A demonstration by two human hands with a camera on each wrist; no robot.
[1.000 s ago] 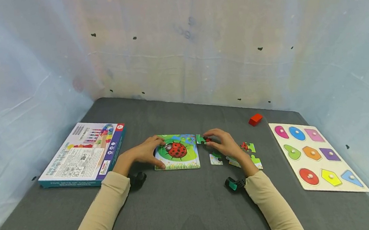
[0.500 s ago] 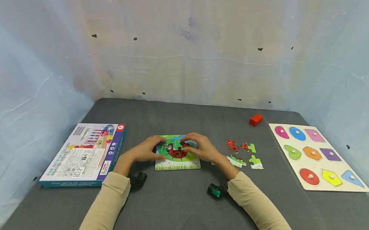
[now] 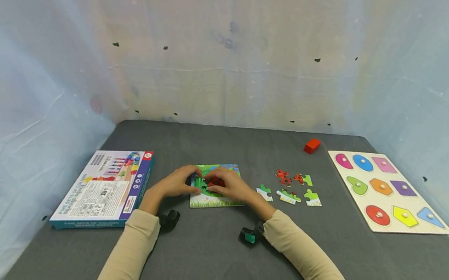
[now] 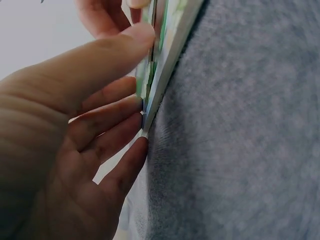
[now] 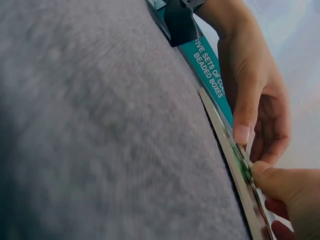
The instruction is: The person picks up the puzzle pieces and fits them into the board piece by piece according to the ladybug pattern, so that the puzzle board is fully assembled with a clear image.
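A ladybug picture board (image 3: 217,203) lies flat on the dark cloth in the head view. My left hand (image 3: 175,182) rests at its left side, thumb low and fingers by the upper corner. In the left wrist view the fingers of the left hand (image 4: 95,120) touch the board's edge, fairly straight, and the thumb lies over the top. My right hand (image 3: 231,185) reaches over the board from the right and pinches a green and red jigsaw piece (image 3: 202,184) low over the picture's left part. Fingers partly hide this piece. In the right wrist view both thumbs nearly meet.
Several loose jigsaw pieces (image 3: 288,196) lie right of the board. Farther right are a red block (image 3: 312,146) and a shape board with knobs (image 3: 390,204). A flat beaded-box carton (image 3: 103,190) lies at left. Pale sheeting (image 3: 216,67) encloses the table's back and sides.
My right hand has picked up the jigsaw piece beside the board and carried it left over the picture. The left hand stays by the board; its thumb has shifted up from the lower edge.
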